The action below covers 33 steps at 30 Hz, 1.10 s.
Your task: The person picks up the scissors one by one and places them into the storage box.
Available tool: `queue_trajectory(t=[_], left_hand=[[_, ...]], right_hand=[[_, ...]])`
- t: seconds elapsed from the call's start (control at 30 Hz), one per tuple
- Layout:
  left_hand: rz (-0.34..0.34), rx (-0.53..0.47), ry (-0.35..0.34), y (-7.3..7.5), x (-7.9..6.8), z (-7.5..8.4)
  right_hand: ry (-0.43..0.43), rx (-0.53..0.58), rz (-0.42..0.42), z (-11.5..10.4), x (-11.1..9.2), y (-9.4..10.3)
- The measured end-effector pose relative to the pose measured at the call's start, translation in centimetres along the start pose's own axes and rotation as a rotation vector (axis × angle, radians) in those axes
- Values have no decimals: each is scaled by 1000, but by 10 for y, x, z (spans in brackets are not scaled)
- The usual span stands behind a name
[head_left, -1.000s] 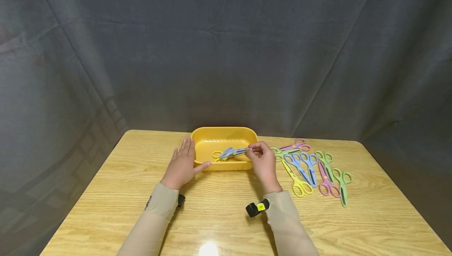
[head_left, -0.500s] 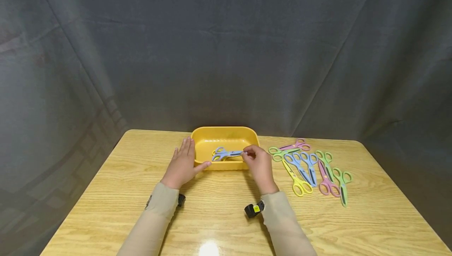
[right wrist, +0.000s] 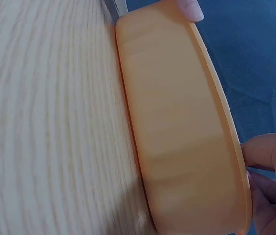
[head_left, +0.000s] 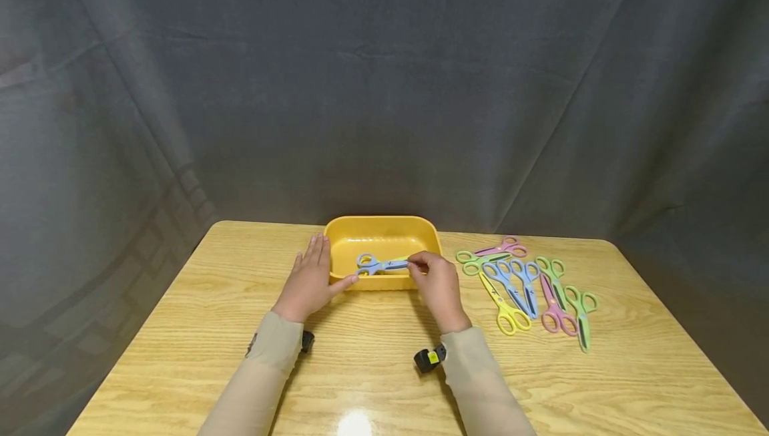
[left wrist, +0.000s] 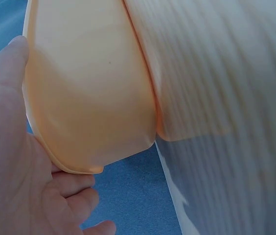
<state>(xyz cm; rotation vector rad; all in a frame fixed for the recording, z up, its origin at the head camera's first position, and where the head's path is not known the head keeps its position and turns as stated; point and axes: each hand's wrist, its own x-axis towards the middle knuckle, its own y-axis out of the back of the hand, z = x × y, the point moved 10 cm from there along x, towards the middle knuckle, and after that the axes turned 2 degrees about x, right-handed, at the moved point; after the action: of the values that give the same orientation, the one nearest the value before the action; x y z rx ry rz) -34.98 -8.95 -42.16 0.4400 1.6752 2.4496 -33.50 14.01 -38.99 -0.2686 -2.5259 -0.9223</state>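
Note:
Blue scissors (head_left: 384, 266) lie low inside the yellow plastic bin (head_left: 384, 284), handles to the left. My right hand (head_left: 438, 289) reaches over the bin's front right and pinches the blade end between thumb and fingertips. Under the blue scissors, yellow scissors are mostly hidden. My left hand (head_left: 306, 282) rests at the bin's left front corner, its fingers straight along the left side and its thumb on the front rim. In the right wrist view the bin's front wall (right wrist: 182, 117) hides what the right fingertips hold.
Right of the bin, several scissors lie loose on the wooden table (head_left: 372, 369): blue scissors (head_left: 527, 287), yellow scissors (head_left: 506, 304), pink scissors (head_left: 556, 309) and green scissors (head_left: 583, 316) among them. A grey curtain (head_left: 372, 89) hangs behind the table.
My right hand has moved slightly left and down with the blue scissors, which now lie flatter and further left in the bin. The left hand has stayed in place.

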Motion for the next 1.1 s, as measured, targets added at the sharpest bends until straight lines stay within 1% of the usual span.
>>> queue_trajectory(t=[0.3, 0.6, 0.8, 0.97, 1.1], left_hand=[[17, 1, -10, 0, 0, 0], [12, -1, -8, -1, 1, 0], [11, -3, -7, 0, 0, 0], [8, -8, -6, -1, 1, 0], [6, -6, -4, -1, 1, 0]], right_hand=[[-4, -33, -3, 0, 0, 1], [9, -27, -18, -1, 0, 1], [19, -23, -62, -2, 1, -2], [55, -20, -103, -6, 1, -4], [81, -47, -131, -8, 1, -5]])
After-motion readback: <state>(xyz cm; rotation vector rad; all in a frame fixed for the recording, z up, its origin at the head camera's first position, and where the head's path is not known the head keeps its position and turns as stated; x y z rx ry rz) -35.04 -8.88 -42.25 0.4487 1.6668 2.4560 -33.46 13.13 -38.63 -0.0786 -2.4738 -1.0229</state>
